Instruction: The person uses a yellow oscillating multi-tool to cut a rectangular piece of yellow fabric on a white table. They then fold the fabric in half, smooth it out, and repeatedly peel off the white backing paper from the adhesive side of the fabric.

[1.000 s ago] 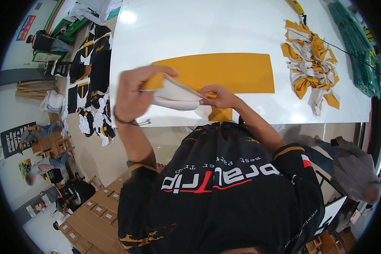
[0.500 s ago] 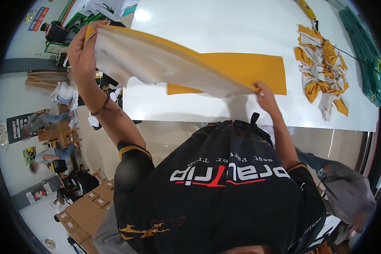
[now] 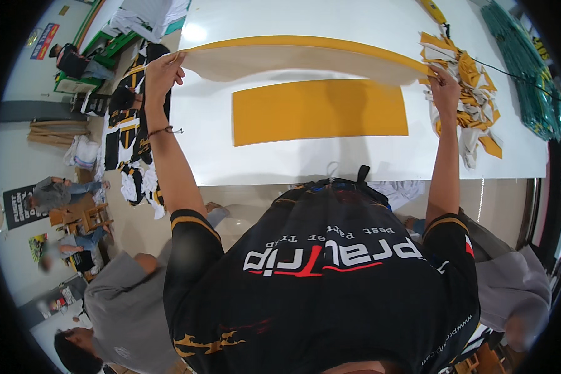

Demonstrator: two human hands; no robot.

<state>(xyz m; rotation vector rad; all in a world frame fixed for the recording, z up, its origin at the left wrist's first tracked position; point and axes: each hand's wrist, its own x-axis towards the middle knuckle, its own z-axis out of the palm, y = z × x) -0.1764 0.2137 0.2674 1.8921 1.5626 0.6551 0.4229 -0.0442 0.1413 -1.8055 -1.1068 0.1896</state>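
Observation:
A long yellow fabric strip with an off-white underside [image 3: 293, 59] is stretched out in the air across the white table [image 3: 305, 162]. My left hand [image 3: 165, 75] pinches its left end near the table's left edge, and my right hand [image 3: 442, 84] grips its right end, over the edge of a crumpled pile. Below the raised strip, a flat yellow fabric rectangle [image 3: 318, 112] lies on the table, with a shadow over part of it.
Crumpled yellow and white scraps [image 3: 480, 124], a yellow tool [image 3: 433, 9] with a cord and green bundles [image 3: 517, 75] sit at right. Black printed fabric pieces [image 3: 134, 174] lie at left. Co-workers [image 3: 124, 311] [image 3: 511, 280] are close on both sides; others are farther left.
The strip went from folded in both hands to stretched level, my hands spreading apart and my right hand rising. The rectangle beneath shows fully. A grey-shirted co-worker has appeared at lower left.

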